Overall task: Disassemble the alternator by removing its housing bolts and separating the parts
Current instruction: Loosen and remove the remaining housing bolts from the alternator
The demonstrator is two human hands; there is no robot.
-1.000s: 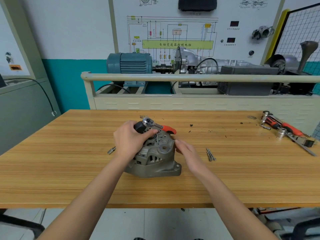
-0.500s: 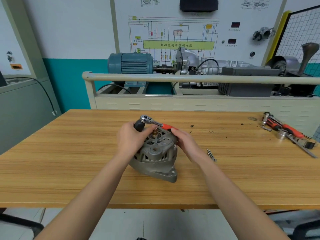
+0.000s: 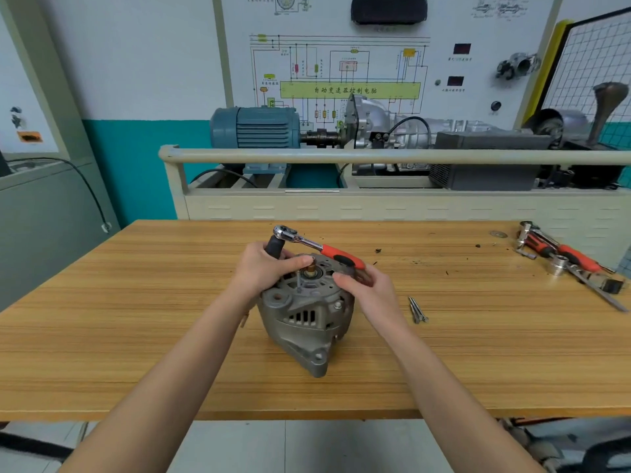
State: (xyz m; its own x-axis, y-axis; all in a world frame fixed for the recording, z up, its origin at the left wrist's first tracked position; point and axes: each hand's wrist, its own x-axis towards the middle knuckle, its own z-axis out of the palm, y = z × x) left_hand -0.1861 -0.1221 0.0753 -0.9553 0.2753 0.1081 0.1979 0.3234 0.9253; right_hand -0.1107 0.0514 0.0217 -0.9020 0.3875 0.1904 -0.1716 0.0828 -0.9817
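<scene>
A grey cast alternator stands on the wooden table, its rear end with a brass shaft stub facing up. My left hand grips its upper left edge, thumb across the top near the shaft. My right hand holds the upper right edge with curled fingers. A ratchet wrench with a red handle and a black socket lies just behind the alternator, partly hidden by both hands. A thin bolt stands up from the top face. Two removed bolts lie on the table to the right.
More red-handled tools and sockets lie at the table's far right. Small dark debris specks dot the table behind. A beige railing and a training bench with a blue motor stand beyond the far edge.
The alternator has been turned and tilted, so its mounting lug now points toward me. My right hand moved from the side up to the top right edge.
</scene>
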